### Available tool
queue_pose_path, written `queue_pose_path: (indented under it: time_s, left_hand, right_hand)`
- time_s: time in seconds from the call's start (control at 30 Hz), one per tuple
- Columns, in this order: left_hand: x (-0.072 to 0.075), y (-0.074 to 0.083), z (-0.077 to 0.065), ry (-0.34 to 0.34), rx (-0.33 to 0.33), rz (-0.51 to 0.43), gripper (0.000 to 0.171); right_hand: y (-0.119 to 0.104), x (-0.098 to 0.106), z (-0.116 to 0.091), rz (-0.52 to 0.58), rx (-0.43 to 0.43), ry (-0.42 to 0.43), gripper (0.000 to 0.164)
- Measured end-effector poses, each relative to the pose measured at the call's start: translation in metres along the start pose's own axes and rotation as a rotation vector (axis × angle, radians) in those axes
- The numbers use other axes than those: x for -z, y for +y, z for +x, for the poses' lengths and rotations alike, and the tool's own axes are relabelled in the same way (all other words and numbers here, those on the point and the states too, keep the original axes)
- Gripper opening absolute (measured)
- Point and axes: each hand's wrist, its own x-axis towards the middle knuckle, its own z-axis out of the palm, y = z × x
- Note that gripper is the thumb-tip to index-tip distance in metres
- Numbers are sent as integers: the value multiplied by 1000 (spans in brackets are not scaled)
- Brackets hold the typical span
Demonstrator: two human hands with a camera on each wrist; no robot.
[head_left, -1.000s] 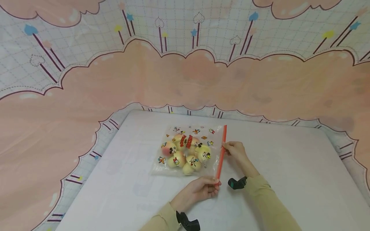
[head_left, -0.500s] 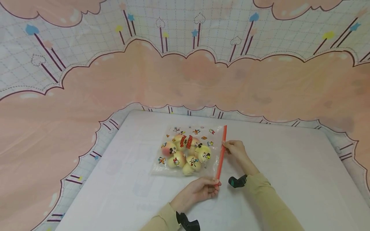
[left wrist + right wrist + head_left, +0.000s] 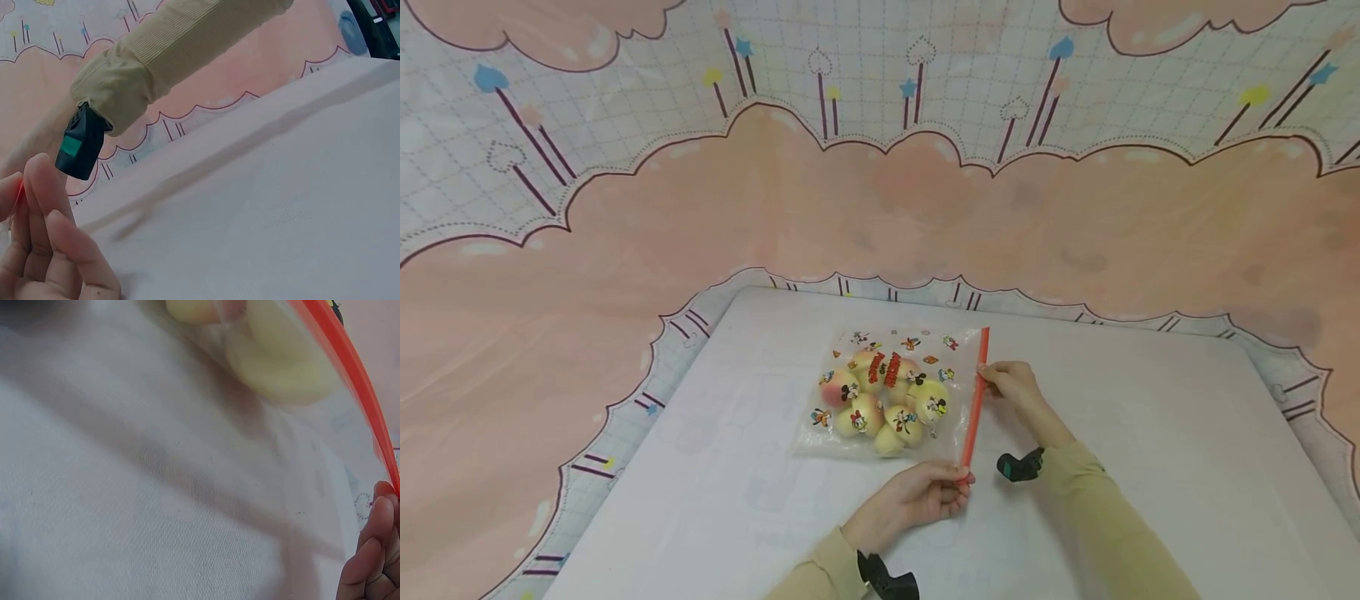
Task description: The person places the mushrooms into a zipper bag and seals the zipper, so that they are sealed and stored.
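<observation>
A clear plastic zip bag [image 3: 820, 442] printed with cartoon figures lies on the white table, its red zip strip [image 3: 973, 417] along the right side. Inside it are several yellow and pink peaches [image 3: 928, 396]. At the strip's near end my left hand [image 3: 917, 492] pinches the corner between thumb and fingers. Farther up, my right hand [image 3: 1015, 392] pinches the same strip from the right side. In the left wrist view a bit of red shows between the left fingertips [image 3: 47, 181]. The right wrist view has the strip running down to the right fingers [image 3: 378, 519].
The white table [image 3: 1150, 458] extends around the bag on all sides. Behind it hangs a peach-coloured backdrop [image 3: 850, 200] with printed candles. Black cameras are strapped to the left wrist [image 3: 887, 577] and the right wrist [image 3: 1019, 467].
My right hand has slid slightly along the red strip toward its far end. The left hand and the bag stay where they were.
</observation>
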Motion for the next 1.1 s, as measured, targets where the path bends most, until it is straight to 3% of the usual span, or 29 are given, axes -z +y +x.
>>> queue_pose_path:
  time_s: [0.67, 1.1]
  left_hand:
    - [2, -1, -1, -26, 2, -22, 26]
    - [2, -1, -1, -55, 5, -21, 25]
  right_hand:
    - [-3, 4, 6, 28, 9, -16, 35]
    - [-3, 6, 13, -67, 2, -30, 39]
